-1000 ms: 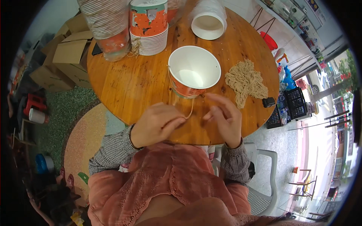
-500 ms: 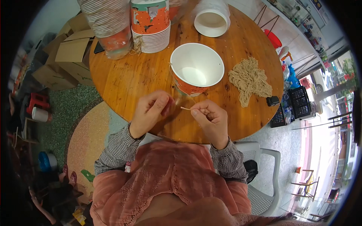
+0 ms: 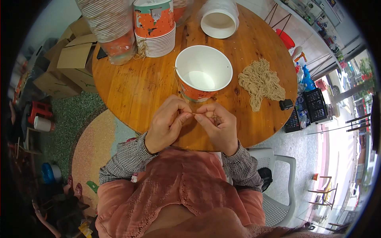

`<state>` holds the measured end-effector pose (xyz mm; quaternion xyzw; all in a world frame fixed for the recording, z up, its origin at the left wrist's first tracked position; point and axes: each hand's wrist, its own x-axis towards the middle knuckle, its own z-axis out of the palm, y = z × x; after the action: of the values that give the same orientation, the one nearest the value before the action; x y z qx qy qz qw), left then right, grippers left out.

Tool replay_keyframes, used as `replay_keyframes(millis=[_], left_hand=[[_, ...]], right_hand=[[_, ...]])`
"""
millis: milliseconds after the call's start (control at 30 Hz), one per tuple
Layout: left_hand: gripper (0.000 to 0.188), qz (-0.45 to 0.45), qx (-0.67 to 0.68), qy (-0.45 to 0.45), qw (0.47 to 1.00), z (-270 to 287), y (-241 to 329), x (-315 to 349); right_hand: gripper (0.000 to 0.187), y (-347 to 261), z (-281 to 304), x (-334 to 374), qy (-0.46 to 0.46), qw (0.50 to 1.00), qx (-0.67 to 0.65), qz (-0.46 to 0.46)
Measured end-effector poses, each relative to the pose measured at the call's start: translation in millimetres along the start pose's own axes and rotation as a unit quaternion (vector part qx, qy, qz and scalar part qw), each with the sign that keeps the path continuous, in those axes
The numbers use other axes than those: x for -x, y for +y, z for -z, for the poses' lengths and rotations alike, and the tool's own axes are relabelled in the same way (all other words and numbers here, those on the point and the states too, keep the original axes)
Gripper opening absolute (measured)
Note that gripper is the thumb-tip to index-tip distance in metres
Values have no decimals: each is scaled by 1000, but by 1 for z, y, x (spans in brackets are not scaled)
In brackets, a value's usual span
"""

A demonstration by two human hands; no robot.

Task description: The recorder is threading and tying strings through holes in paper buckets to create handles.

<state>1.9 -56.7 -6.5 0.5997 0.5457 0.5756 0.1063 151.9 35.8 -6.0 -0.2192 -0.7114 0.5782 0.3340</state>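
Observation:
At the table's near edge, my left hand (image 3: pixel 166 123) and my right hand (image 3: pixel 219 126) meet, thumbs and forefingers pinched. A short bit of tan string (image 3: pixel 194 114) shows between the fingertips, gripped from both sides. Just beyond stands an upright paper bucket (image 3: pixel 203 81), white inside and orange outside. String hangs down from a hole in its left rim toward my hands; part of its run is hidden by my fingers. On the right wall of the bucket is another small hole. A loose heap of tan string (image 3: pixel 261 85) lies right of the bucket.
On the round wooden table (image 3: pixel 127 89), stacked orange buckets (image 3: pixel 154 23) and a plastic-wrapped stack (image 3: pixel 107 31) stand far left. A wrapped white stack (image 3: pixel 218 23) lies tipped at the back. A small black object (image 3: pixel 285 104) sits at the right edge; a grey chair (image 3: pixel 283 182) stands below.
My left hand has moved right and met my right hand. Its fingers have closed on the string end that my right hand was holding alone. The view has shifted slightly.

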Motion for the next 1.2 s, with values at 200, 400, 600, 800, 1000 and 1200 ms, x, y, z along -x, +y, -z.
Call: replay_keyframes(millis=[200, 400, 600, 800, 1000, 1200], left_hand=[[14, -95, -71, 80, 990, -11, -4, 1], [37, -64, -197, -44, 977, -67, -5, -26], [32, -164, -342, -32, 925, -32, -56, -31], [32, -129, -367, -71, 919, 32, -34, -28], [40, -124, -316, -63, 939, 0, -7, -18], [26, -68, -314, -80, 944, -42, -8, -28]], right_hand=[[11, -32, 16, -40, 37, 988, 100, 114], [15, -94, 61, -153, 90, 964, -120, 219], [14, -76, 105, -151, 125, 966, -131, 183], [11, 0, 94, -97, 69, 994, -32, 79], [5, 39, 60, -44, 114, 985, -62, 115], [8, 63, 22, -10, 175, 965, -141, 135]])
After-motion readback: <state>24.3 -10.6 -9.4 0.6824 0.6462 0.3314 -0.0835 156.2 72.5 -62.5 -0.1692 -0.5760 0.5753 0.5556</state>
